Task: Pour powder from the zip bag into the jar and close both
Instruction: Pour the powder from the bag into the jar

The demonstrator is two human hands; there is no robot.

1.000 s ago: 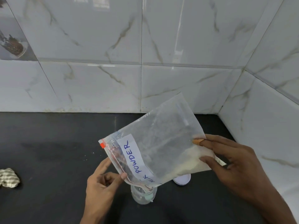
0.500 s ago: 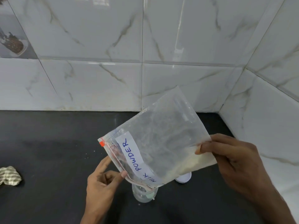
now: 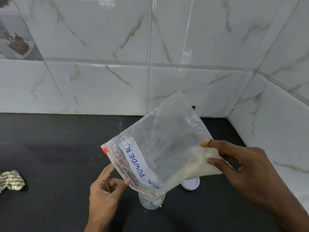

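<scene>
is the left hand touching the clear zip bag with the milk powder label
Touching. In the head view the left hand pinches the zip edge of the clear plastic zip bag between thumb and fingers, just above the small glass jar.

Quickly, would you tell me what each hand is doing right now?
Left hand: pinching the mouth edge of the zip bag above the jar.
Right hand: gripping the bag's powder-filled bottom corner.

jar mouth hidden behind the zip bag, white lid partly covered by the bag's corner, checked cloth cut off at the left edge, right hand fingertips concealed behind the bag
</scene>
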